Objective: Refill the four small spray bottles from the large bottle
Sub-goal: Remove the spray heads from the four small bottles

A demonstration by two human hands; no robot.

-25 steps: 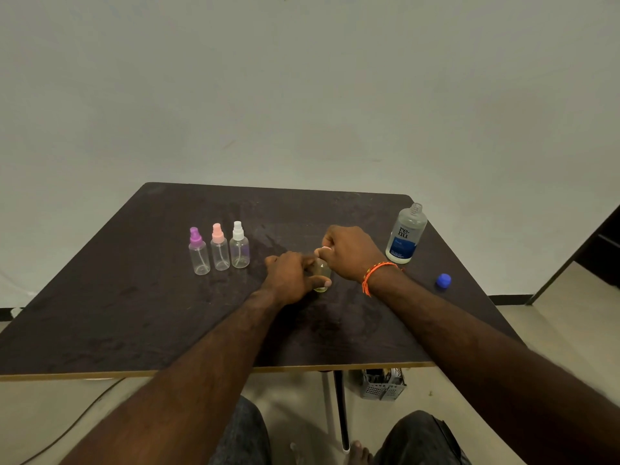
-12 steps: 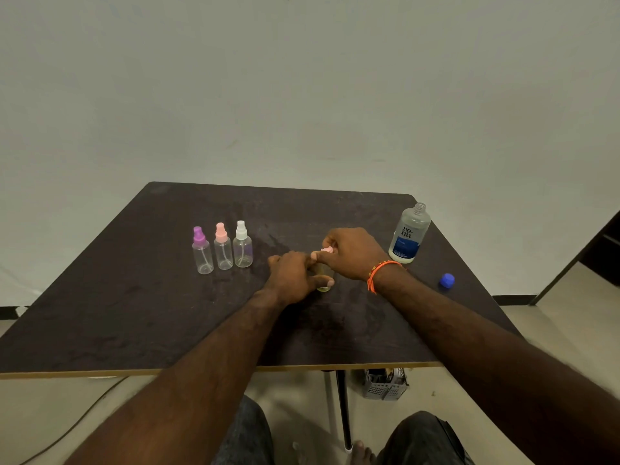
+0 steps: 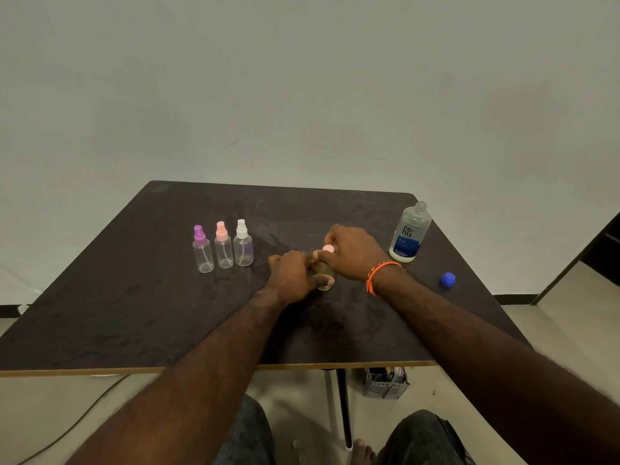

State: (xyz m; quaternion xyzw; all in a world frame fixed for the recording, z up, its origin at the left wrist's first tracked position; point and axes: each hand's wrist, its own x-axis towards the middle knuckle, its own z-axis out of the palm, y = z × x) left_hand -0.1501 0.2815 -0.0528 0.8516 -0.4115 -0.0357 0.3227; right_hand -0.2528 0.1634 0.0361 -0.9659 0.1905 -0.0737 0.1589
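Note:
Three small clear spray bottles stand in a row at the table's left: purple-topped (image 3: 202, 249), pink-topped (image 3: 223, 245) and white-topped (image 3: 243, 243). A fourth small bottle (image 3: 324, 280) stands at the middle, mostly hidden by my hands. My left hand (image 3: 295, 275) grips its body. My right hand (image 3: 352, 251) pinches its pink spray top (image 3: 328, 249) from above. The large clear bottle (image 3: 410, 233) with a blue label stands uncapped at the right. Its blue cap (image 3: 447, 279) lies on the table near the right edge.
The dark table (image 3: 134, 313) has a pale front edge, with a wall behind it. A grey basket (image 3: 385, 384) and a cable (image 3: 84, 414) lie on the floor under the table. My knees show at the bottom.
My right hand has shifted slightly on the fourth bottle's top, and the pink top now shows between its fingers. My left hand stays on the bottle's body.

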